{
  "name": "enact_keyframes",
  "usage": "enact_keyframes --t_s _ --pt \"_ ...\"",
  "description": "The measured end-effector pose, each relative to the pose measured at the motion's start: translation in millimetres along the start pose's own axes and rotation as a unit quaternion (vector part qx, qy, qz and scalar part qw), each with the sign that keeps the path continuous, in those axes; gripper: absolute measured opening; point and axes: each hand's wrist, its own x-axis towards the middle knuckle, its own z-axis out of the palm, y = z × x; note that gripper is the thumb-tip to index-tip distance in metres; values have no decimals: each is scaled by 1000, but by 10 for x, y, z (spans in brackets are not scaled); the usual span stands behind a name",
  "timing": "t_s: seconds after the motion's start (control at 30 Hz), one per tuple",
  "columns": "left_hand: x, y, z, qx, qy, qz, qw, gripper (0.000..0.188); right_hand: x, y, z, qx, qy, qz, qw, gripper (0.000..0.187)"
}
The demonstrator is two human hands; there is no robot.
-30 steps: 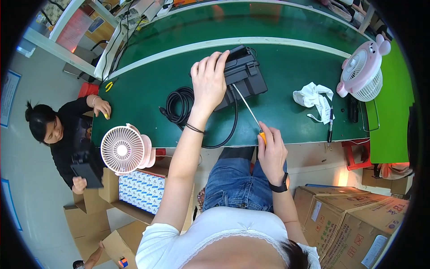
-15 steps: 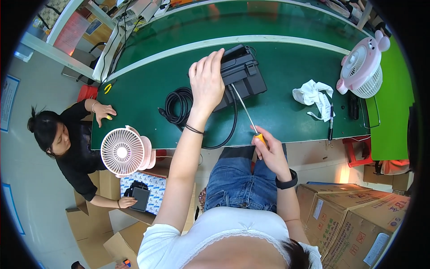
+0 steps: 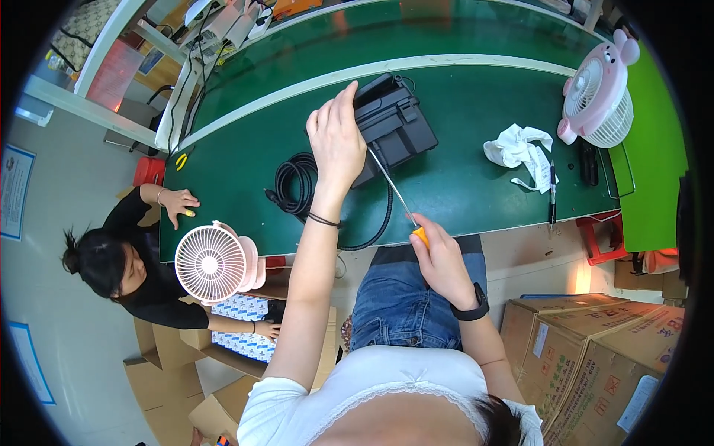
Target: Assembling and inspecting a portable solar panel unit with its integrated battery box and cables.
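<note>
A black plastic box-shaped device [image 3: 405, 134] rests tilted on the green table, with a coiled black cable [image 3: 294, 184] beside its left end. My left hand [image 3: 336, 137] lies over the device's left side, fingers reaching to its far edge and hiding part of it. In my right hand [image 3: 444, 264] is a screwdriver [image 3: 421, 237] with a yellow handle and a long metal shaft. The shaft slants up and left, and its tip meets the near side of the device by my left hand; the exact contact point is too small to make out.
A pink fan [image 3: 210, 264] stands at the table's left edge, near a co-worker [image 3: 141, 256] reaching into a carton. Yellow pliers [image 3: 181, 161] lie far left. At right are a white cloth [image 3: 518, 150], a pen [image 3: 552, 193] and a pink animal-shaped fan [image 3: 601, 93]. Cartons [image 3: 587, 349] stand lower right.
My right hand has closed further over the screwdriver handle. At left, the co-worker's lower hand has shifted right, and the dark object it held is now mostly hidden. The view has shifted slightly.
</note>
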Motion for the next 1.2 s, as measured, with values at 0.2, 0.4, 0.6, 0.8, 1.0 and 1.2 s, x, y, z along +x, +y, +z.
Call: enact_keyframes --t_s 0.2,0.4,0.6,0.8,1.0,1.2 --pt "6 3 -35 -8 -6 -9 1000 54 22 26 41 -22 20 -31 999 35" --pt "-7 -19 -29 -10 -5 -10 1000 59 5 0 126 -148 37 -32 988 36" --pt "-9 -9 -49 -22 -5 -8 1000 60 -26 78 180 -49 41 -29 998 35" --pt "-35 25 -77 -26 8 -6 1000 59 -53 74 181 -8 45 -2 999 33" --pt "-48 19 -82 -25 15 -7 1000 58 -38 209 195 43 52 -58 996 37" --pt "-76 -12 -71 -51 17 -12 998 57 -9 232 72 501 -156 191 830 36"
